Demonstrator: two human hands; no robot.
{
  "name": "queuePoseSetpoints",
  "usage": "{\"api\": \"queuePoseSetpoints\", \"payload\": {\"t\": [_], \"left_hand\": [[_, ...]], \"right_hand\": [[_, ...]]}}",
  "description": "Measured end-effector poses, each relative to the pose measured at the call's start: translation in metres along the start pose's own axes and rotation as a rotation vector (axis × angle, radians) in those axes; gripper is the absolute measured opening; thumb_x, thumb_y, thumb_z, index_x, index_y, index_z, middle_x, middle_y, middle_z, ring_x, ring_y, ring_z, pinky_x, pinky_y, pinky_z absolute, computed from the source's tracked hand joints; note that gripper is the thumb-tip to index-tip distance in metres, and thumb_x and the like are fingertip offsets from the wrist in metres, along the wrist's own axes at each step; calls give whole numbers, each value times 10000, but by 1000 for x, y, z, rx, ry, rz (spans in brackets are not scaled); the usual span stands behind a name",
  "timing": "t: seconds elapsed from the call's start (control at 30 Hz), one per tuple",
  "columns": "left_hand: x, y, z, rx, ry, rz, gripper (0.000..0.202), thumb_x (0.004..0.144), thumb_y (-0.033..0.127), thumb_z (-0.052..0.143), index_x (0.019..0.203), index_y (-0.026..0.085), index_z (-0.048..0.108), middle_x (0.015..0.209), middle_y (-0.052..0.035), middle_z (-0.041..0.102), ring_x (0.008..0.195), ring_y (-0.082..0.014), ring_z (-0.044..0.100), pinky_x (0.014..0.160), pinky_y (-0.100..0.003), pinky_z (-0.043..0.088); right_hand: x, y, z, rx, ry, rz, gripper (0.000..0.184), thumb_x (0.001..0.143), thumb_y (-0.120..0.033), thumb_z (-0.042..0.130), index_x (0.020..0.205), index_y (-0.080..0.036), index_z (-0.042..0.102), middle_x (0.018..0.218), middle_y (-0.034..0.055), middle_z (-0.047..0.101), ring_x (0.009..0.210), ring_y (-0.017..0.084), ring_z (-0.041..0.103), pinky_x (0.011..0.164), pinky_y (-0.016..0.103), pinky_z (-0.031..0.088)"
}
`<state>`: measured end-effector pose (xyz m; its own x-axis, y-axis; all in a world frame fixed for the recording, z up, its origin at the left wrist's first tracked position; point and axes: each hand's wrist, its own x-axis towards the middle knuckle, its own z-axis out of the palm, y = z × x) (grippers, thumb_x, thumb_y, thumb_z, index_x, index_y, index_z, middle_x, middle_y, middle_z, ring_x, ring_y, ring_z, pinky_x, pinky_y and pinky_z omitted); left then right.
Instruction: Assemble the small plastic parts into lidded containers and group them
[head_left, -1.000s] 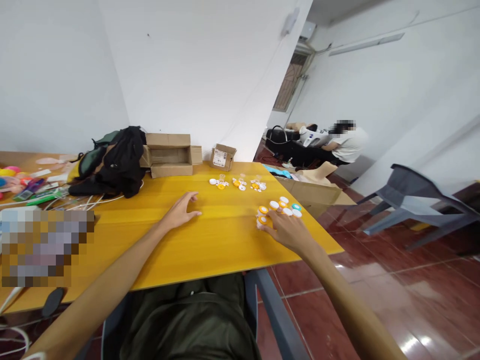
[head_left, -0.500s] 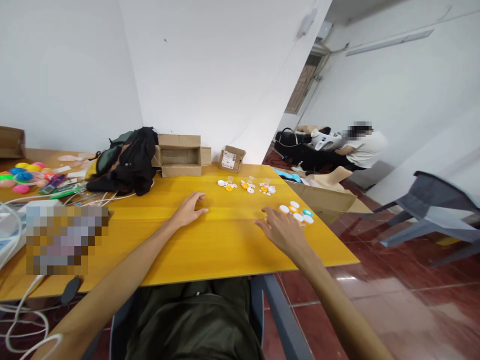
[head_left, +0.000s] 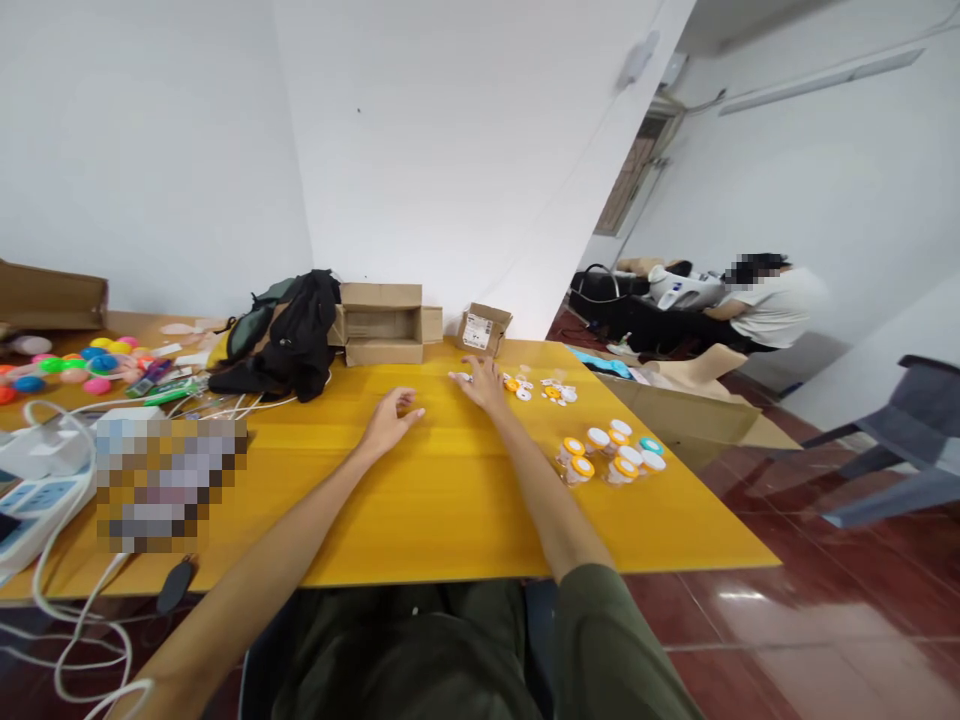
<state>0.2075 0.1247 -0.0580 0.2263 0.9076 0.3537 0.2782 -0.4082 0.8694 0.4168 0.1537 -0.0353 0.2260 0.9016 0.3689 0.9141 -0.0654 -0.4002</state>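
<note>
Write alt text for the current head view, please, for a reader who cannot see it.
A person's right hand is at small orange and white pieces on a yellow table; the left hand is open nearby. Lidded jars cluster at the table's right.

Bright, whitish light fills the room, leaving the wall [head_left: 465,160] pale and shadows soft. Glare streaks the red floor [head_left: 787,640]; the counter [head_left: 435,510] shines faintly. Toward the edge, the chair [head_left: 915,400] looks stretched and blurry. Coarse pixels mask one patch [head_left: 176,485].
</note>
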Motion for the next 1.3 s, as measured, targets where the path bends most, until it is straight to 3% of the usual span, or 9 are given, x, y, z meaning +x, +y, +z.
{"api": "queuePoseSetpoints", "payload": {"t": [0.17,0.53,0.7,1.0,1.3], "left_hand": [[1,0,3,-86,14,-67,214,714,190,696,919,192,633,951,-47,689,936,-193,662,900,-363,532],[3,-2,2,-119,15,-89,184,718,208,705,893,183,651,905,-47,699,910,-193,668,890,-355,536],[3,0,2,-159,35,-98,161,711,192,697,863,177,646,873,-39,697,876,-187,672,894,-365,538],[4,-1,2,-165,59,-107,150,712,205,696,852,177,651,870,-39,699,874,-187,672,887,-362,540],[6,-2,-2,-122,83,-76,144,733,182,656,877,182,651,925,-49,712,913,-191,673,901,-366,535]], "right_hand": [[7,9,12,25,-52,57,273,855,-471,609,1058,-292,639,1162,86,556,1105,286,547,912,441,435],[12,23,34,140,-2,-122,167,828,-366,631,892,-213,655,1051,86,545,1051,251,567,950,404,447],[4,15,36,156,-30,-185,167,836,-362,625,897,-207,641,1054,87,554,1040,243,566,951,404,440],[-20,-10,38,279,-120,-443,145,855,-353,614,897,-215,619,1013,70,548,1012,230,545,966,418,436],[-46,-42,42,372,-215,-550,158,865,-303,581,994,-214,601,1047,74,528,1028,225,547,975,407,446]]}}
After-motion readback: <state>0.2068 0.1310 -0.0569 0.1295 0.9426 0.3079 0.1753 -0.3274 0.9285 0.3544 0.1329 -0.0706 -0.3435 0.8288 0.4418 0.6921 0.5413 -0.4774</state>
